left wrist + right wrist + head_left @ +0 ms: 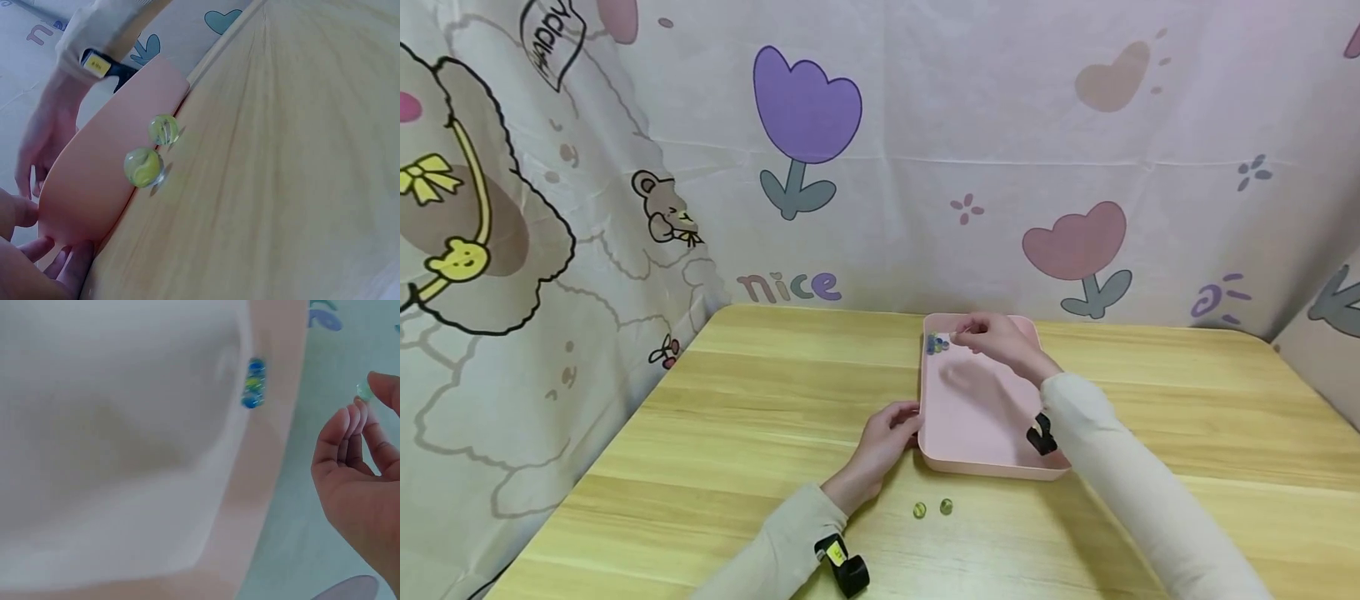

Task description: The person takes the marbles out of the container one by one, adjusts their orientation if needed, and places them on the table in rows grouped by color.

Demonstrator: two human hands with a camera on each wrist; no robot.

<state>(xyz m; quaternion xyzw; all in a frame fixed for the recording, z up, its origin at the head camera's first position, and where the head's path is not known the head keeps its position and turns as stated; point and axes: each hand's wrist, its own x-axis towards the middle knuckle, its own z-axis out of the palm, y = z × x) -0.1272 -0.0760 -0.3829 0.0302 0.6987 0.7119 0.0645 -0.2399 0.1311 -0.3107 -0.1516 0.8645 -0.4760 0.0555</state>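
Note:
My right hand (996,342) pinches a clear greenish glass marble (364,391) between thumb and fingertips, above the far left of a pink tray (985,425). Below it, several blue and yellow-green marbles (936,343) lie clustered in the tray's far left corner. With its fingertips, my left hand (880,446) touches the outside of the tray's left wall near the front corner; its fingers also show against the wall in the left wrist view. Two yellow-green marbles, one on the left (920,510) and one on the right (947,506), lie on the table in front of the tray.
The wooden table (760,400) carries the tray near its back edge. A printed cloth (925,233) hangs behind and at the sides. Black straps with small devices (844,567) sit on both wrists.

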